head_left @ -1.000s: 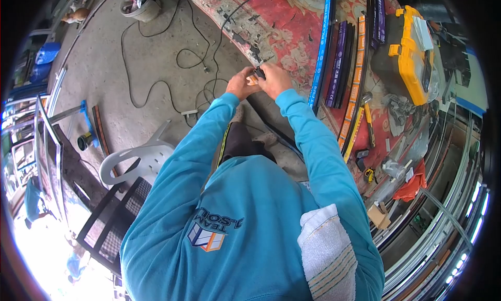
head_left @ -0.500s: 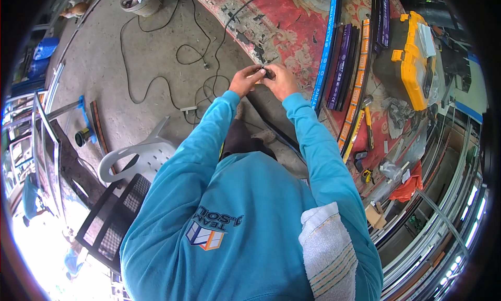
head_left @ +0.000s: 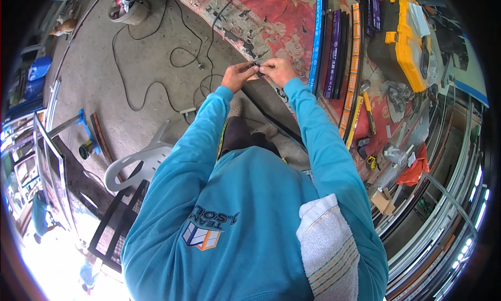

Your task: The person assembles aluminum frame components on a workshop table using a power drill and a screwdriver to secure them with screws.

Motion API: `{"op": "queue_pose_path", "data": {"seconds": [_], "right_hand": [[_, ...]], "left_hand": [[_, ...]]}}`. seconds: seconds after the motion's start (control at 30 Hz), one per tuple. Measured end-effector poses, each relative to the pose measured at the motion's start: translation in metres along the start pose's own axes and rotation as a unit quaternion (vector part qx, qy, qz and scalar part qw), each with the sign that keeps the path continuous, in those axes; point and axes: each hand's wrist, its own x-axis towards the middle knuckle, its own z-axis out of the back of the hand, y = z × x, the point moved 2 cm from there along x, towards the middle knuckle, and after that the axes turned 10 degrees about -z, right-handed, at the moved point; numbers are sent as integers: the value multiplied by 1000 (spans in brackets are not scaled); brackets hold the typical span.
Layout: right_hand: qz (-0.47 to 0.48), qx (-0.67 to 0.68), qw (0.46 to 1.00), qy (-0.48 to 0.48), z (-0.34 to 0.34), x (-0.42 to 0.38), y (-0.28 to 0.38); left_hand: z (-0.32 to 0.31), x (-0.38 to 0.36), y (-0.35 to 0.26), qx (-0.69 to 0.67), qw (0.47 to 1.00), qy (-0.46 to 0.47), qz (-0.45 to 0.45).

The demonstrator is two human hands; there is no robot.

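My left hand [head_left: 237,76] and my right hand [head_left: 279,71] meet in front of me, near the edge of the red patterned table cover. Thumbs and fingers of both are pinched together around a small dark piece [head_left: 256,65], mostly hidden by the fingertips; I cannot tell its kind. Below the hands, a long black strip [head_left: 274,121] slants down to the right toward my right forearm.
Blue-labelled [head_left: 317,45], purple-labelled [head_left: 334,55] and orange-labelled profiles [head_left: 353,66] lie on the red cover [head_left: 282,32]. A yellow-and-black toolbox [head_left: 404,40] and a hammer [head_left: 368,108] are farther right. Left are a black cable [head_left: 116,66], a bucket [head_left: 130,11] and a white plastic chair [head_left: 151,160].
My view has shifted, so the surroundings sit a little higher. Both hands have moved slightly left in view, and the right fingers have straightened into a pinch at the small dark piece.
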Motion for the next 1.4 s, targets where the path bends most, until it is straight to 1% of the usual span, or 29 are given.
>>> {"op": "queue_pose_path", "data": {"seconds": [0.03, 0.07, 0.13, 0.27, 0.33, 0.37, 0.43, 0.47, 0.53, 0.57, 0.6, 0.67, 0.7, 0.77, 0.8, 0.9, 0.97, 1.0, 1.07, 1.2, 1.3, 1.4], "right_hand": [[59, -49, 997, -20, 1, 1, 2], [58, -48, 997, -21, 1, 1, 1], [-48, 37, 998, 25, 0, 2, 2], [-46, 2, 999, 22, 1, 5, 3], [-65, -37, 997, 22, -3, 9, 0], [-67, -35, 997, 20, -5, 9, -3], [-41, -78, 996, -30, -9, 9, -2], [-43, -75, 996, -33, -11, 7, -4], [39, 87, 995, -22, -14, -3, -2], [34, 122, 992, -2, -14, -12, -6], [32, 127, 991, -6, -15, -20, -7], [86, 25, 991, -100, -19, -38, -9], [64, 29, 993, -94, -21, -48, -9], [63, 72, 989, -109, -30, -51, -16], [66, 107, 985, -118, -34, -52, -16], [55, 108, 983, -137, -37, -55, -15], [51, 87, 983, -151, -39, -58, -11], [49, 98, 982, -153, -42, -57, -13], [88, 41, 971, -217, -45, -57, -13], [60, 38, 970, -234, -49, -58, -11], [71, 17, 956, -283, -49, -57, -9], [70, 53, 959, -268, -50, -54, -14]], "left_hand": [[1, 1, 2, -4, 1000, -6, 5], [1, 3, 3, -3, 1000, -5, 5], [3, 3, 1, 11, 1000, -7, 20], [-2, -2, -7, -4, 999, -26, 21], [-1, -2, -3, 12, 999, -35, 9], [-1, -2, 0, 13, 999, -32, 9], [-1, -4, -1, -46, 997, -55, 39], [-1, -5, -1, -43, 997, -50, 40], [0, -9, -10, -110, 988, -82, 67], [0, -11, -15, -102, 989, -80, 69], [0, -9, -16, -97, 990, -75, 71], [-1, -9, -15, -64, 992, -87, 68], [-1, -8, -13, -56, 993, -80, 72], [0, -4, -12, 16, 996, -91, -11], [1, -2, -11, 24, 996, -84, -8], [1, -2, -17, 66, 994, -78, -44], [0, -4, -32, 72, 995, -62, -34], [1, -4, -35, 69, 996, -52, -27], [2, -3, -38, 72, 996, -39, -23], [4, 0, -38, 111, 994, -18, -16], [4, 2, -34, 122, 992, -14, -28], [6, -5, -31, 118, 992, -21, -29]]}}
